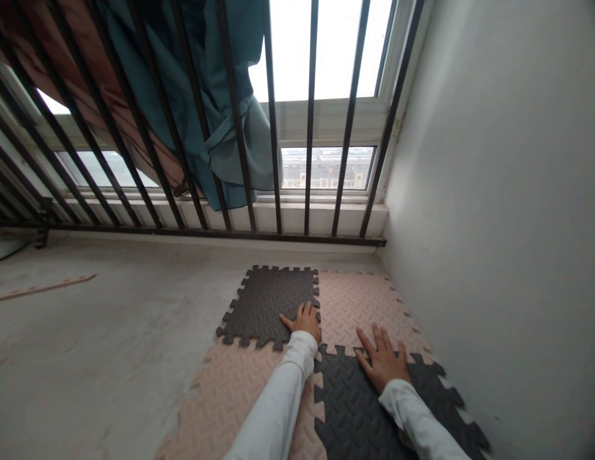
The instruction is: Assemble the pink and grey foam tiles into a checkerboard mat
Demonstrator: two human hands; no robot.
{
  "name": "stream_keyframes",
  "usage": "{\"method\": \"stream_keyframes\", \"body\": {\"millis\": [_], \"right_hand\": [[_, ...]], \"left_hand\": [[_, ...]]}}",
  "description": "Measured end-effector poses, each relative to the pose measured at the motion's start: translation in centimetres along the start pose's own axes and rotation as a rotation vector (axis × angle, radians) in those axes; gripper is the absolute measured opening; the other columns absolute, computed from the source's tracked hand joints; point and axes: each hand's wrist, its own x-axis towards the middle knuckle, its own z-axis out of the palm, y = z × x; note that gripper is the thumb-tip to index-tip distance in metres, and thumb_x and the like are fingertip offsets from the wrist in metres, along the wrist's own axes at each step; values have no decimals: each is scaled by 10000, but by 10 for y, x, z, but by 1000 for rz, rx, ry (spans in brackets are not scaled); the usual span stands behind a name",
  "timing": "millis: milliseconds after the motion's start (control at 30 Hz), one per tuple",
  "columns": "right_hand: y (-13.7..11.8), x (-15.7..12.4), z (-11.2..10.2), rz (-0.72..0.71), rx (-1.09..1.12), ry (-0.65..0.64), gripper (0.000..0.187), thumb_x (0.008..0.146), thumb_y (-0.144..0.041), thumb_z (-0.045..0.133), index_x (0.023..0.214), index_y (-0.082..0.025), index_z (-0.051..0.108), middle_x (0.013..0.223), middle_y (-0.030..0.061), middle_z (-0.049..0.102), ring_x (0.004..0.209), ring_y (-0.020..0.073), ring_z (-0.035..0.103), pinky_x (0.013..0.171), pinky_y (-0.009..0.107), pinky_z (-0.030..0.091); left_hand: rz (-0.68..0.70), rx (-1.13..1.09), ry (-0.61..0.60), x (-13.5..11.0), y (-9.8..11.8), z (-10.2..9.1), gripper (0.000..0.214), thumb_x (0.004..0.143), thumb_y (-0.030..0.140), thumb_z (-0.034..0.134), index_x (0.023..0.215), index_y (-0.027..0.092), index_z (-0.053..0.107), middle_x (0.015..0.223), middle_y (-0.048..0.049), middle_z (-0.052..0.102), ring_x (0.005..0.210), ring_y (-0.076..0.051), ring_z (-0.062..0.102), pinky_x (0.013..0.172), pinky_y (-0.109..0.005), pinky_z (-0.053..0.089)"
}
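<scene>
My left hand (304, 321) lies with fingers spread on the right part of a dark brown-grey foam mat tile (266, 300), by its seam with a pink tile. My right hand (384, 358) rests open across the seam between that far pink foam tile (359, 300) and a black foam tile (347, 399) nearer to me. Another pink foam tile (234, 383) lies at the near left, partly covered by my left sleeve. All the tiles have toothed edges and a raised pattern. Neither hand holds anything.
A white wall (498, 223) rises along the right of the tiles. Dark metal railing bars (309, 160) stand ahead, with blue cloth (182, 96) and reddish cloth (81, 57) behind them before a window. A thin pinkish strip (48, 287) lies on the grey floor (110, 358) at left.
</scene>
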Motion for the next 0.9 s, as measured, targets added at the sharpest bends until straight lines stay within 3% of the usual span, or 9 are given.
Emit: {"method": "stream_keyframes", "body": {"millis": [133, 267, 600, 700, 767, 900], "right_hand": [[0, -1, -1, 1, 3, -2, 523, 790, -552, 237, 1290, -399, 216, 1422, 33, 173, 1291, 222, 128, 989, 552, 82], [0, 0, -1, -1, -1, 2, 520, 790, -544, 250, 1289, -398, 221, 1419, 33, 184, 1288, 226, 138, 989, 552, 88], [0, 1, -3, 7, -9, -21, 528, 788, -552, 241, 1292, -398, 208, 1423, 27, 168, 1292, 218, 122, 996, 546, 74], [0, 1, -2, 3, 3, -22, 530, 785, -558, 239, 1291, -399, 210, 1423, 25, 164, 1293, 220, 115, 995, 550, 68], [1, 1, -1, 0, 17, -11, 534, 784, -560, 240, 1291, -394, 215, 1422, 29, 166, 1292, 225, 117, 994, 555, 62], [2, 1, 1, -8, 55, 8, 535, 781, -565, 247, 1288, -395, 231, 1421, 32, 165, 1290, 229, 126, 996, 550, 57]], "left_hand": [[-12, 23, 6, 3, -3, 5, 446, 752, 164, 340, 1159, 297, 466, 1326, 21, 394, 1225, -195, 283, 1017, -587, 80], [31, 69, -48, 2, -8, 5, 519, 752, 181, 336, 1236, 366, 354, 1364, 43, 329, 1248, -212, 230, 977, -642, 48], [107, 20, -12, -4, -14, 1, 389, 766, 214, 353, 1084, 376, 508, 1319, 49, 397, 1219, -235, 268, 961, -631, 74], [91, 7, -37, 10, -13, -8, 325, 751, 260, 388, 1014, 358, 551, 1232, 34, 489, 1162, -214, 350, 979, -615, 93], [87, 20, -32, 26, -10, -13, 355, 752, 279, 392, 1080, 308, 523, 1216, -6, 501, 1135, -201, 386, 1005, -550, 152], [75, 69, -85, 62, -4, -11, 516, 754, 294, 401, 1255, 175, 366, 1377, -76, 300, 1253, -204, 242, 1042, -419, 172]]}}
